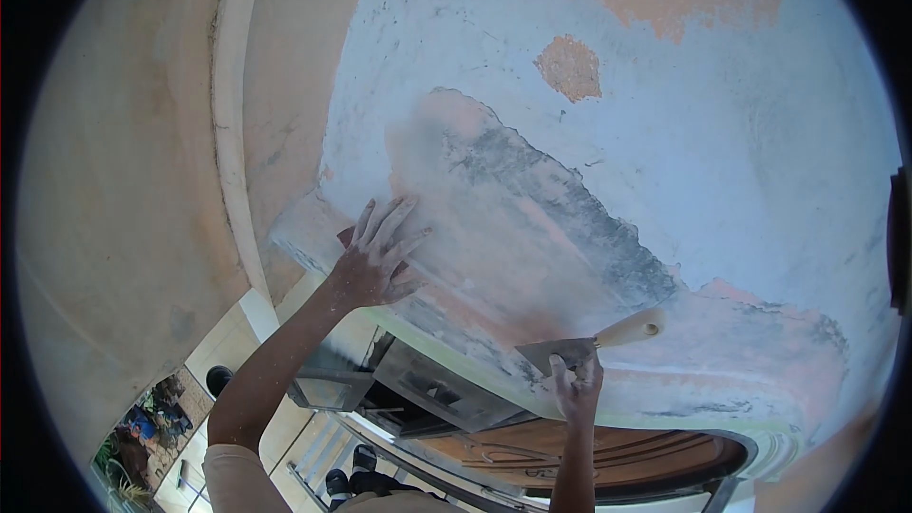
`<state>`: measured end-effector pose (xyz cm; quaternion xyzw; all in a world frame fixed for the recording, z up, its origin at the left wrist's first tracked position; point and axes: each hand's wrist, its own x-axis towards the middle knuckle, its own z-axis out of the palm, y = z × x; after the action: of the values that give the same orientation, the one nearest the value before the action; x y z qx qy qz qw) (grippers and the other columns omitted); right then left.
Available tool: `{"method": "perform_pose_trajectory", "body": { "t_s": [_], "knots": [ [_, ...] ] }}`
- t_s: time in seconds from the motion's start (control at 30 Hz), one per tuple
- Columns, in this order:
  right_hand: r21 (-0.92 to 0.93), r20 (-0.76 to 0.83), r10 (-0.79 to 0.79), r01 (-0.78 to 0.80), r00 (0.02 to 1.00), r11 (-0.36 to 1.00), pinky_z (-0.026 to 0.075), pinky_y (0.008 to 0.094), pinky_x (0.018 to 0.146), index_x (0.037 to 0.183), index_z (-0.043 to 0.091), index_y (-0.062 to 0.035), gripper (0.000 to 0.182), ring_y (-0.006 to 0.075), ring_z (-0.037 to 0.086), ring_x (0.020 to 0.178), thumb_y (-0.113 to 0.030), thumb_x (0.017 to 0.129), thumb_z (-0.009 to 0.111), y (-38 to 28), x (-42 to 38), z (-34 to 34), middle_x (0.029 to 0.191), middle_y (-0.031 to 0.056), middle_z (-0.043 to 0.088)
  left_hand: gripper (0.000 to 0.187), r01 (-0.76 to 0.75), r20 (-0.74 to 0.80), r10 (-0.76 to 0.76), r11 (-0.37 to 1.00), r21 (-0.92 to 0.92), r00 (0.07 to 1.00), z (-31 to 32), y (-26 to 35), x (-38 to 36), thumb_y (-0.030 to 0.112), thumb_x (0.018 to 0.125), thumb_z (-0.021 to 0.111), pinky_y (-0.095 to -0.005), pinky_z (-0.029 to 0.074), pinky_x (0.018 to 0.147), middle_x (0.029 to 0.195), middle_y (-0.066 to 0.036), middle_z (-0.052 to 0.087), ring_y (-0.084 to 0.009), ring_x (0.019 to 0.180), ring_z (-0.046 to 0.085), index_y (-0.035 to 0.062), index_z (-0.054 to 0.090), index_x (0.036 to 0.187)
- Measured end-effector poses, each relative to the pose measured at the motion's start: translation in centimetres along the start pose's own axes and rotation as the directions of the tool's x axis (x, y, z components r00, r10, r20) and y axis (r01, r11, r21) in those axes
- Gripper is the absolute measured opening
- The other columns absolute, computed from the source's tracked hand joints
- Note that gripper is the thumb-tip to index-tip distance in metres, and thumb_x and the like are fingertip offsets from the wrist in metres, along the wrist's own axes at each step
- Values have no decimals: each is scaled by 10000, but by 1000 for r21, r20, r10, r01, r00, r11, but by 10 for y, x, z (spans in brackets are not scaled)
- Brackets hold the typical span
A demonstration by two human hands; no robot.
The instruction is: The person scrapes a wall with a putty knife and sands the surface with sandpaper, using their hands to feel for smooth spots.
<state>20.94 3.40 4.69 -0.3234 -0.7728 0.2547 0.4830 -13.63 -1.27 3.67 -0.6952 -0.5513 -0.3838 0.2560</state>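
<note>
My left hand (pixel 380 252) lies with fingers spread against the wall, pressing a reddish-brown piece of sandpaper (pixel 401 270) to it. Only the edges of the sandpaper show beside my palm and thumb; the rest is hidden under the hand. Lower right, my right hand (pixel 576 388) grips a putty knife (pixel 556 352) by its metal blade. The knife's pale handle (pixel 632 328) points up and to the right. Both hands look dusty. Around them the wall patch (pixel 475 209) is smeared pinkish and grey, with a rough dark edge where the blue-white paint (pixel 665 152) is broken away.
Below the wall is an arched opening (pixel 608 456) with a moulded edge and a dark metal frame (pixel 446 385). A beige side wall (pixel 123 180) stands at left. My feet (pixel 351 475) are on a slatted platform above floor tiles. Plants and clutter (pixel 142 437) lie lower left.
</note>
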Motion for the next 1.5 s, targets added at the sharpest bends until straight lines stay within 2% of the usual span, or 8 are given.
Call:
{"method": "perform_pose_trajectory", "body": {
  "t_s": [0.1,0.13,0.37,0.6,1.27,1.43,1.47,1.5],
  "knots": [
    [111,-72,-138,145,988,983,460,260,683,1052,490,27,301,141,599,767,36,777,612,-41,28,4,869,99,625,669,24,-148,-14,997,67,989,7,0,6,408,719,664,-598,221,1001,1351,-223,290,-417,1246,289,150,391,1273],
    [112,83,-80,70,993,991,407,251,812,1213,341,-6,474,135,508,969,51,804,572,-39,35,-6,1080,87,509,658,42,-204,-29,997,57,979,10,1,13,402,729,657,-596,230,994,1351,-222,291,-415,1242,293,141,395,1274],
    [-53,66,-488,491,870,869,467,254,682,1089,424,43,329,149,599,781,48,797,575,-126,128,-1,895,125,615,621,62,-608,-113,993,-103,786,8,21,123,344,775,619,-595,210,985,1329,-237,306,-420,1227,303,66,376,1274],
    [-77,44,-648,649,761,757,489,241,621,1165,337,46,417,155,602,817,37,813,561,-177,196,0,917,154,605,582,87,-794,-259,963,-254,550,-9,33,211,302,792,571,-608,175,987,1338,-244,292,-426,1239,284,48,370,1275],
    [-421,157,-904,855,398,303,457,285,540,1161,282,76,403,203,603,635,33,839,518,-195,264,21,819,188,576,572,254,-689,-221,966,-55,690,6,32,180,352,822,530,-630,222,968,1380,-228,297,-431,1264,272,87,392,1310],
    [-231,35,-862,843,506,485,472,297,553,1211,219,92,482,248,622,660,38,834,516,-212,269,21,803,202,569,559,245,-683,-225,967,-70,695,3,30,178,352,825,523,-634,236,958,1370,-228,312,-433,1251,294,85,402,1302],
    [-256,97,-790,782,605,568,446,290,809,1282,206,18,507,180,512,928,45,860,485,-207,261,22,1050,132,466,560,241,-685,-224,968,-73,693,3,30,178,355,824,522,-635,237,958,1368,-228,315,-434,1249,297,85,403,1300],
    [-322,168,-838,832,520,452,463,284,743,1239,225,34,462,189,543,870,47,857,486,-202,258,23,1001,147,490,561,236,-688,-220,969,-73,691,3,29,177,357,824,522,-636,238,957,1366,-228,318,-435,1247,299,85,405,1299]
  ]
}}
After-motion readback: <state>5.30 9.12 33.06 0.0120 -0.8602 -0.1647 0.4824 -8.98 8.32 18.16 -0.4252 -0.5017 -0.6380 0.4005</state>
